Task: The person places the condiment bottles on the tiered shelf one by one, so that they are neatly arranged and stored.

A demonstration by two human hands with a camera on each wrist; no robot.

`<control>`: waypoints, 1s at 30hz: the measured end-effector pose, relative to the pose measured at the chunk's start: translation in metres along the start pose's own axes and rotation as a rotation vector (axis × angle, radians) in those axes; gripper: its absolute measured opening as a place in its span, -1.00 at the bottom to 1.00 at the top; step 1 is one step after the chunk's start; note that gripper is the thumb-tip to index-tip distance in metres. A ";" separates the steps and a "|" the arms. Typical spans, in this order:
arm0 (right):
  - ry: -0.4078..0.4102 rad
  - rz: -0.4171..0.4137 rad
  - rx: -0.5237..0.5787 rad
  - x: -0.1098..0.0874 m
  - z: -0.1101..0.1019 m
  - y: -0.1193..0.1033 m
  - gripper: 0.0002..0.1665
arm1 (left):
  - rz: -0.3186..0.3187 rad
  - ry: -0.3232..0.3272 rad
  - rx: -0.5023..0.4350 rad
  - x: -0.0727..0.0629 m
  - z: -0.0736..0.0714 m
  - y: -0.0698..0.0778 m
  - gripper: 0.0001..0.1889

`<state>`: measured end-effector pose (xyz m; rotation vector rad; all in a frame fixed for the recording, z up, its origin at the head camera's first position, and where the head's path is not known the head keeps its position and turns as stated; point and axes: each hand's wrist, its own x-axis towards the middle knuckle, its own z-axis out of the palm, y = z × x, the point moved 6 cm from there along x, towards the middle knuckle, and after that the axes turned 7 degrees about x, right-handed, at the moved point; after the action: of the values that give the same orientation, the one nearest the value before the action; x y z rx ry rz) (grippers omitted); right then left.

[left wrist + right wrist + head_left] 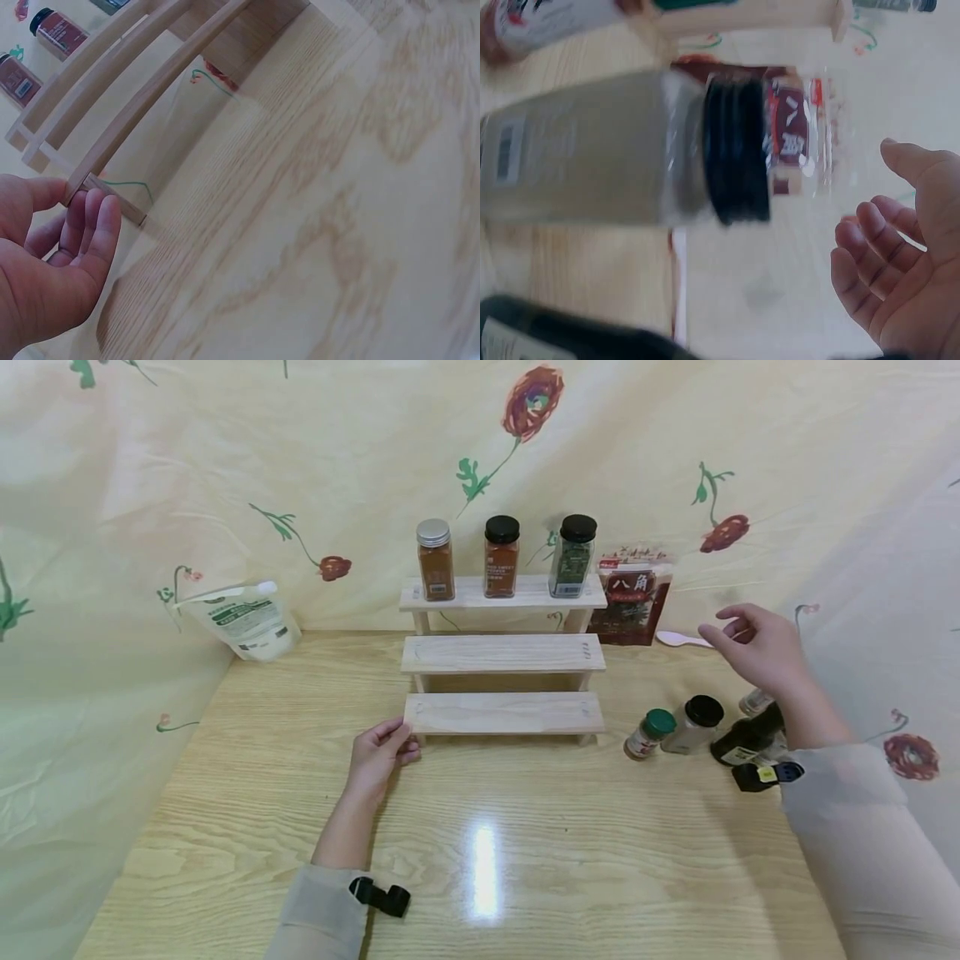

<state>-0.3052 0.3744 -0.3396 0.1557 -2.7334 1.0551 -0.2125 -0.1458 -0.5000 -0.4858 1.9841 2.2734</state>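
A three-tier wooden spice rack (502,714) stands against the back cloth. My left hand (377,756) pinches the left end of its lowest tier, thumb on top and fingers beneath, as the left wrist view shows. On the top tier are three jars: a silver-capped jar (437,564), a black-capped reddish jar (501,560) and a black-capped jar of green herbs (572,560). At the right, my right hand (761,647) hovers with fingers loosely bent and nothing in them. Nearest it are a clear jar with a black lid (585,150) and a pale spoon (682,639).
A dark red star anise bag (630,602) leans behind the rack's right end. A green-capped bottle (648,735) and a dark bottle (742,742) stand on the table at right, partly under my right forearm. A white spouted pouch (251,622) sits in the back left corner.
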 end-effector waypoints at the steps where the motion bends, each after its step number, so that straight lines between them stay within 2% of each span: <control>1: 0.001 0.002 -0.004 -0.001 -0.001 0.004 -0.35 | -0.001 0.002 0.000 0.000 0.000 0.000 -0.61; 7: 0.009 0.023 -0.044 -0.008 -0.011 0.022 -0.35 | 0.002 -0.002 0.006 0.000 0.000 0.000 -0.60; 15: -0.001 0.038 -0.081 -0.011 -0.029 0.032 -0.37 | 0.000 -0.005 0.009 0.000 0.000 0.000 -0.61; 22: -0.053 0.127 -0.163 -0.018 -0.041 0.057 -0.28 | -0.008 -0.001 0.012 -0.001 0.000 0.000 -0.59; 30: -0.091 0.168 -0.209 -0.025 -0.048 0.084 -0.25 | -0.003 -0.002 0.013 -0.001 0.000 0.000 -0.59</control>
<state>-0.2879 0.4696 -0.3652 -0.0615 -2.9594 0.8103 -0.2111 -0.1451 -0.4999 -0.4851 1.9942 2.2572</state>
